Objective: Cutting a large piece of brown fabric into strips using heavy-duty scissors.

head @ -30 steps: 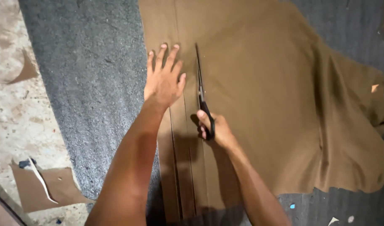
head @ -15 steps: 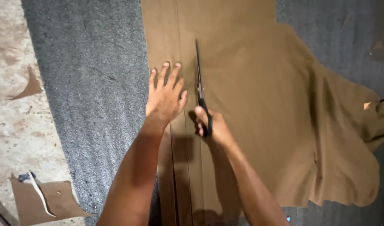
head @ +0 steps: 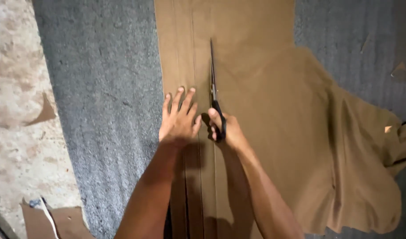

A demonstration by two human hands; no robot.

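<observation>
cutting | your right hand [head: 227,130] is gripping the scissors [head: 213,88]; left hand [head: 180,119] is pressing open on brown cloth [head: 265,110]; keep blades along the fold

**Grey carpet on a worn concrete floor**

A speckled grey carpet [head: 101,110] covers most of the view. Left of the carpet lies bare, blotchy concrete floor [head: 12,88] with a brown scrap [head: 44,110]. Cardboard pieces [head: 65,220] sit by the carpet's lower left corner. Light is dim and warm.

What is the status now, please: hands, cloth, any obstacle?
Left hand flat on brown cloth. Right hand grips black scissors, blades along the cut line. Nothing in the way ahead.
</observation>
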